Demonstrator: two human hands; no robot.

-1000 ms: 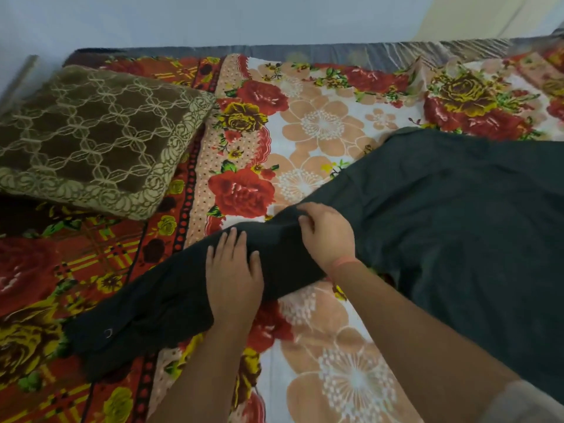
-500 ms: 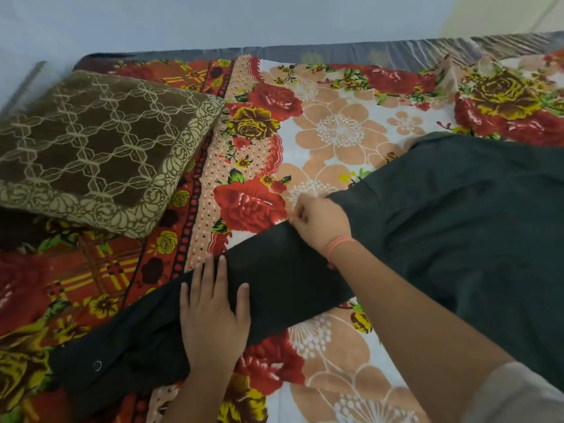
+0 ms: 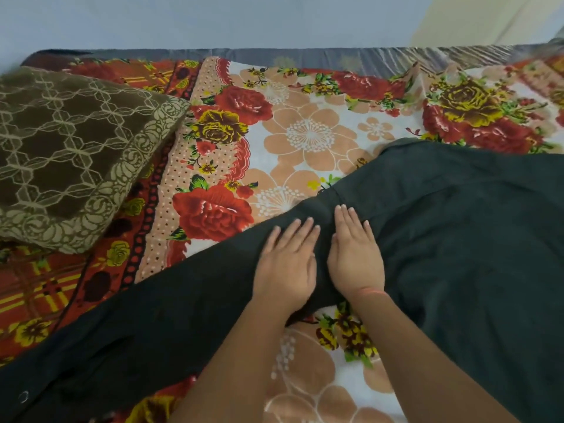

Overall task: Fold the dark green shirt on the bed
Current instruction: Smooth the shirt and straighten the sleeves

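Head view looked down on the bed (image 3: 305, 58), covered by a floral blanket (image 3: 308, 138) of red roses and peach blooms; the dark green shirt (image 3: 464, 239) lay spread flat on it, its body filling the frame from 2 o'clock to 5 o'clock; one long sleeve (image 3: 146, 325) ran from the centre out to 8 o'clock, where a small round button (image 3: 23, 395) showed near its end; the left hand (image 3: 287, 270) rested palm down on the sleeve at the centre, its fingers (image 3: 300, 232) straight, slightly spread and holding nothing; the right hand (image 3: 355, 261) lay just beside it toward 3 o'clock, flat on the cloth where sleeve met body, fingers straight and close together, gripping nothing; a thin orange band (image 3: 370, 290) circled the right wrist; a brown patterned pillow (image 3: 76, 154) sat at 10 o'clock, apart from the shirt; a pale wall (image 3: 213, 19) stood at 12 o'clock.
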